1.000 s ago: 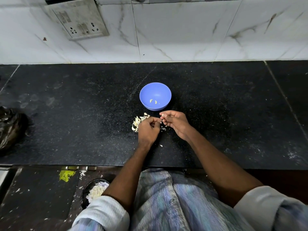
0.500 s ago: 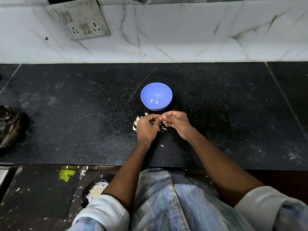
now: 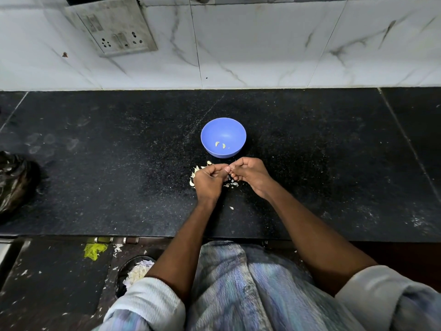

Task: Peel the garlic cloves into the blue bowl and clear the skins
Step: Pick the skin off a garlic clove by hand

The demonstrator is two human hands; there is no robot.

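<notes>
Here: black counter (image 3: 119,187) | marble-tiled wall (image 3: 262,44) | hands (image 3: 226,174) curled, contents hidden

The bowl (image 3: 223,137) stands on the counter (image 3: 119,175) near its middle, with two peeled cloves (image 3: 220,144) in it. Just in front of the bowl, toward the counter's front edge, the left hand (image 3: 208,180) and right hand (image 3: 250,174) meet, fingertips touching. A heap of garlic pieces (image 3: 194,174) lies on the counter under and to the left of the left hand. A bag (image 3: 14,180) sits at the counter's left edge. Behind the counter, a socket plate (image 3: 112,27) hangs on the wall, left of the bowl.
</notes>
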